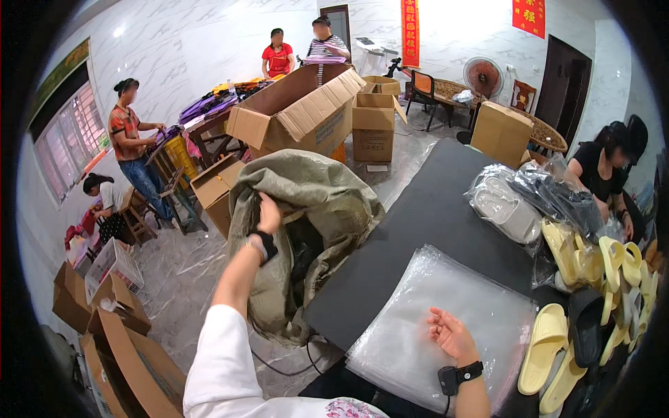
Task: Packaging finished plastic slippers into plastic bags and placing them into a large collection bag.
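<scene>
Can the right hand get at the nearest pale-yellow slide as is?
Probably yes: the right hand looks empty over the clear plastic bags, and nothing visible stands between it and the pale-yellow slide to its right.

Wearer's hands (269,214): two. Woven sack (310,174): one. Clear plastic bag stack (411,299): one. Electric fan (483,76): one. Red wall banners (411,33): two.

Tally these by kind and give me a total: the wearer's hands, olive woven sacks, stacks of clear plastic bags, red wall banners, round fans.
Wearer's hands: 2 (left hand, right hand)
Olive woven sack: 1
Stack of clear plastic bags: 1
Red wall banners: 2
Round fan: 1
Total: 7
</scene>
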A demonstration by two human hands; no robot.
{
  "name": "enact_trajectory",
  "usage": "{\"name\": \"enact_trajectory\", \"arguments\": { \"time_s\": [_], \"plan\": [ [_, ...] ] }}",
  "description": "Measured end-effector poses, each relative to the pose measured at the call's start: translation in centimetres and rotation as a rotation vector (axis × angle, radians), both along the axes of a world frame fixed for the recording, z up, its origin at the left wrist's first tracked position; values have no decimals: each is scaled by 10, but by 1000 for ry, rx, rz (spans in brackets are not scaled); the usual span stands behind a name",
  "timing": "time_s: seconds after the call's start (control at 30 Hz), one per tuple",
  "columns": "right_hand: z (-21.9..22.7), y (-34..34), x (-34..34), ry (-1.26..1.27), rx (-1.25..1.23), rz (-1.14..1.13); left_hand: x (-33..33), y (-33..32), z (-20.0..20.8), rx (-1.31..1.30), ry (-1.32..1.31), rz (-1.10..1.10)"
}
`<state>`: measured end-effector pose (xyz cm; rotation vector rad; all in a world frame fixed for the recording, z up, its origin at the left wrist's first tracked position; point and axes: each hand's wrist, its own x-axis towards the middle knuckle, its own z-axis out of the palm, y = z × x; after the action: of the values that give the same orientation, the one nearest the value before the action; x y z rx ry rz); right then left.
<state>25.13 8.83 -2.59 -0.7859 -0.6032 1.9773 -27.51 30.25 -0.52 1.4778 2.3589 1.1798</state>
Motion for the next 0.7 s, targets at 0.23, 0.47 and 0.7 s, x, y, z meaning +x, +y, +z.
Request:
{"name": "enact_trajectory", "arguments": {
  "time_s": [0.23, 0.47, 0.7],
  "plan": [
    [3, -2, 3, 25, -20, 13, 85, -98, -77, -101, 542, 45],
    [4, -2, 2, 39, -3, 36, 70, -133, -82, -125, 655, 126],
    [2, 4, 5, 43, 35, 43, 74, -105, -104, -241, 578, -123]
  ]
}}
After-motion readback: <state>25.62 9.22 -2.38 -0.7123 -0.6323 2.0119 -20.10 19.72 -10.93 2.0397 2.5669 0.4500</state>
